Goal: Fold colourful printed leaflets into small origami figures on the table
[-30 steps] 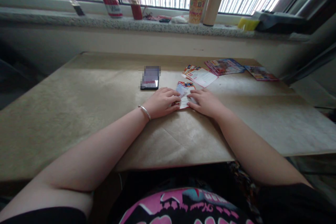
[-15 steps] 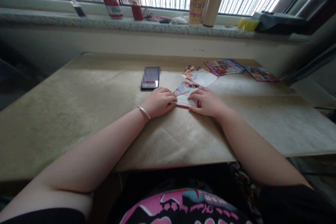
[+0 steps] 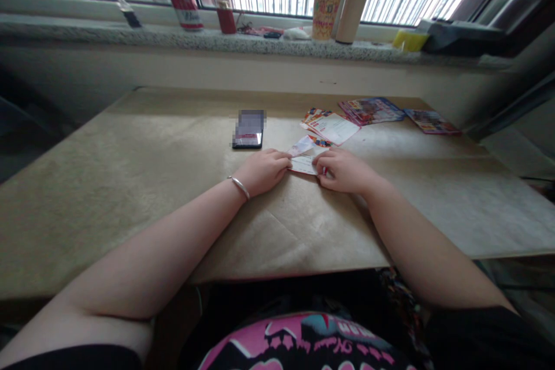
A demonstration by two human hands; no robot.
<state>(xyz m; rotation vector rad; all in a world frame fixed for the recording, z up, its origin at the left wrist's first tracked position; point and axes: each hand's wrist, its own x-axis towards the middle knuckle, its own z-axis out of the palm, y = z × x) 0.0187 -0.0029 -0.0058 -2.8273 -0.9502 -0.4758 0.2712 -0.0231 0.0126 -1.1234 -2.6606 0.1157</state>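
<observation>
A white printed paper sheet point(image 3: 302, 165), partly folded and with a colourful far edge, lies between my two hands on the table. My left hand point(image 3: 267, 170) rests at its left edge, fingers together, pinching or pressing that side. On the opposite edge, my right hand point(image 3: 342, 169) has its fingers curled and pinched round the paper. Just beyond my left hand is a phone point(image 3: 249, 129), lying face up with its screen lit. Past the right hand, white cards with orange edges point(image 3: 335, 127) overlap one another.
The beige-covered table point(image 3: 143, 167) reaches to the wall. Colourful packets point(image 3: 372, 111) and another packet point(image 3: 432, 121) lie at the far right. On the windowsill stand a red can point(image 3: 185, 7), a red bottle point(image 3: 226, 18), a paper cup point(image 3: 326, 11) and a yellow item point(image 3: 407, 41).
My right hand's fingers have curled in closer on the paper's right edge. The paper has shifted and flattened slightly. My left hand has moved a little lower.
</observation>
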